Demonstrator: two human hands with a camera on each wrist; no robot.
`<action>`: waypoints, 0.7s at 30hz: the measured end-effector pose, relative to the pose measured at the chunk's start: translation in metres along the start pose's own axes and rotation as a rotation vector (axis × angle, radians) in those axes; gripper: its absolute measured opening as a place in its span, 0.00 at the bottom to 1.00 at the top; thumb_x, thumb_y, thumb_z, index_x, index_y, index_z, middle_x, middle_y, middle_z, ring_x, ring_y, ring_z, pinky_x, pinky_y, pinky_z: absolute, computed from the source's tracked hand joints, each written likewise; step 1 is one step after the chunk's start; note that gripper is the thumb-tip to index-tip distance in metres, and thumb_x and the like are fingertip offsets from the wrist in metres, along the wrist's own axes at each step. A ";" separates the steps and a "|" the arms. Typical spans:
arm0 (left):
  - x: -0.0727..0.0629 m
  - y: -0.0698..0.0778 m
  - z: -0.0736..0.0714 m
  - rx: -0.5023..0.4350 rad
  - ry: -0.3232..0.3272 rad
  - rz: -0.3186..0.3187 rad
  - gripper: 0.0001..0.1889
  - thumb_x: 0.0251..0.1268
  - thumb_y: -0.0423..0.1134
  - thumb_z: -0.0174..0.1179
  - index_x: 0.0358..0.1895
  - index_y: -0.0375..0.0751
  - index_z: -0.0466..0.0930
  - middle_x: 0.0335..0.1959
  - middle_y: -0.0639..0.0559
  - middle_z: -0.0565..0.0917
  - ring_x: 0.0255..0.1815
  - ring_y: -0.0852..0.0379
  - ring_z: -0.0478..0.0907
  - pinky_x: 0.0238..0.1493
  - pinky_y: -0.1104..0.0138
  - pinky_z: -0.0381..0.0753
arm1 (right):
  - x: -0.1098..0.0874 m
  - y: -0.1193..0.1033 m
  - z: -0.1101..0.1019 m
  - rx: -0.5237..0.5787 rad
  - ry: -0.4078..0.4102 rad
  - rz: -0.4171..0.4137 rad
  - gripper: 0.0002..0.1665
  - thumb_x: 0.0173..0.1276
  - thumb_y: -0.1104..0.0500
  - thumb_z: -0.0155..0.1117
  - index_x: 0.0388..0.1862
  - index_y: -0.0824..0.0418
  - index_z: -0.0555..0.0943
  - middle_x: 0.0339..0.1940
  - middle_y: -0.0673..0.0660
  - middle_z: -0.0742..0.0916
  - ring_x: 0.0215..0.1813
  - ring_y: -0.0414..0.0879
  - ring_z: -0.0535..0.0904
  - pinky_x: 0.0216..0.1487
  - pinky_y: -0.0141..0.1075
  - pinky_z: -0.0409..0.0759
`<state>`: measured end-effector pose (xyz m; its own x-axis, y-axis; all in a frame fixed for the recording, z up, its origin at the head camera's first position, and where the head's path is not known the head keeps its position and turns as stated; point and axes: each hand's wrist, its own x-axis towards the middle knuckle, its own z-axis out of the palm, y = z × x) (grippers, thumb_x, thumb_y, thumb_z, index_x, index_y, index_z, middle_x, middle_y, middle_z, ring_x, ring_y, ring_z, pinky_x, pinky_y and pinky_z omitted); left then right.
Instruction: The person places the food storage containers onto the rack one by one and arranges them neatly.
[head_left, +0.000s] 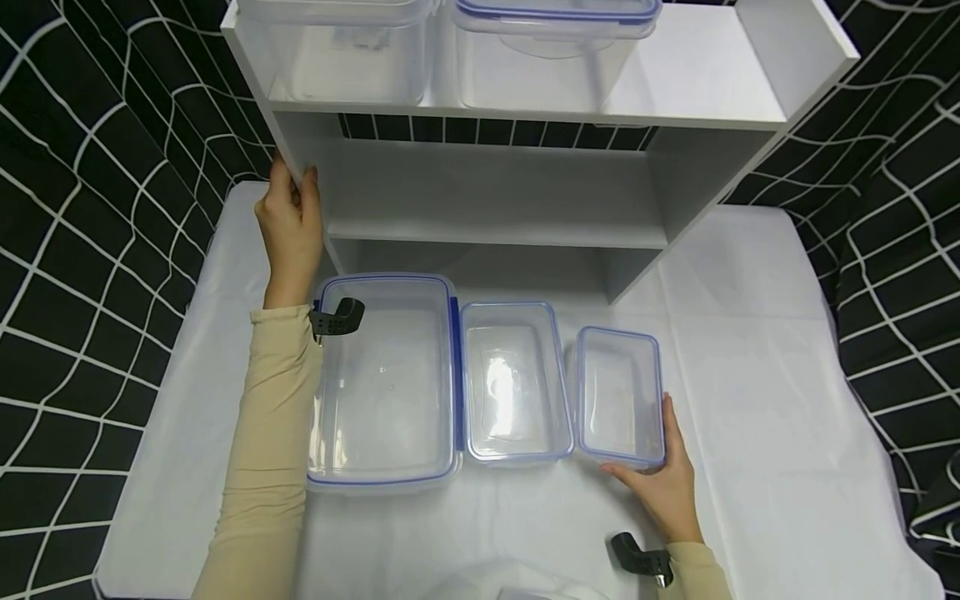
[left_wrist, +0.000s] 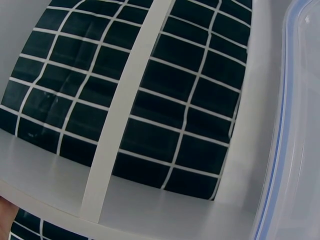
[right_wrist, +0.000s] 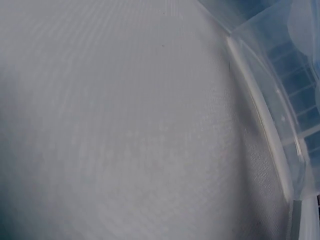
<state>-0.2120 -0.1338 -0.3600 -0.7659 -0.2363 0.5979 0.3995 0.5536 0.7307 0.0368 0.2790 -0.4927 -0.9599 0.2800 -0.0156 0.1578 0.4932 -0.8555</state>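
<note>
My left hand (head_left: 291, 229) grips the front edge of the left side panel of a white shelf unit (head_left: 495, 192). In the left wrist view, only a bit of the hand (left_wrist: 6, 215) shows at the lower left. My right hand (head_left: 663, 483) touches the near right corner of a small clear container (head_left: 621, 396) with a blue rim, thumb along the front and fingers along the right side. To its left stand a medium clear container (head_left: 516, 383) and a large lidded container (head_left: 386, 379), in a row on the white cloth.
A clear container (head_left: 352, 62) and a blue-lidded container (head_left: 547, 62) stand on the upper shelf. White cloth (head_left: 780, 400) covers the table. Black sheeting with white netting (head_left: 82, 317) hangs around it. Something translucent (head_left: 517, 583) lies at the near edge.
</note>
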 end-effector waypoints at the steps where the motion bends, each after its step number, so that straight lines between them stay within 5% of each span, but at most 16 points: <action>1: 0.000 0.000 0.000 -0.002 0.000 -0.002 0.15 0.72 0.35 0.49 0.53 0.27 0.72 0.39 0.34 0.83 0.34 0.49 0.81 0.33 0.82 0.67 | -0.001 -0.004 0.000 0.000 0.007 -0.013 0.73 0.33 0.74 0.80 0.77 0.55 0.48 0.75 0.62 0.57 0.73 0.60 0.52 0.71 0.41 0.50; 11: 0.001 0.001 0.000 -0.022 -0.011 -0.003 0.15 0.72 0.34 0.49 0.53 0.26 0.72 0.42 0.34 0.83 0.42 0.49 0.82 0.38 0.78 0.74 | 0.002 0.015 0.001 -0.001 0.051 -0.067 0.74 0.30 0.75 0.80 0.76 0.53 0.51 0.75 0.59 0.59 0.73 0.58 0.54 0.66 0.25 0.53; 21: 0.000 0.000 0.000 -0.009 -0.010 -0.007 0.15 0.72 0.34 0.49 0.54 0.27 0.72 0.44 0.34 0.83 0.44 0.49 0.82 0.41 0.74 0.77 | 0.002 0.018 0.000 -0.007 -0.004 -0.056 0.77 0.33 0.70 0.82 0.77 0.45 0.46 0.76 0.57 0.55 0.74 0.57 0.50 0.71 0.39 0.50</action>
<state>-0.2116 -0.1339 -0.3598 -0.7741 -0.2320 0.5891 0.3984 0.5446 0.7380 0.0381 0.2883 -0.5084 -0.9683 0.2480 0.0302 0.1051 0.5139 -0.8514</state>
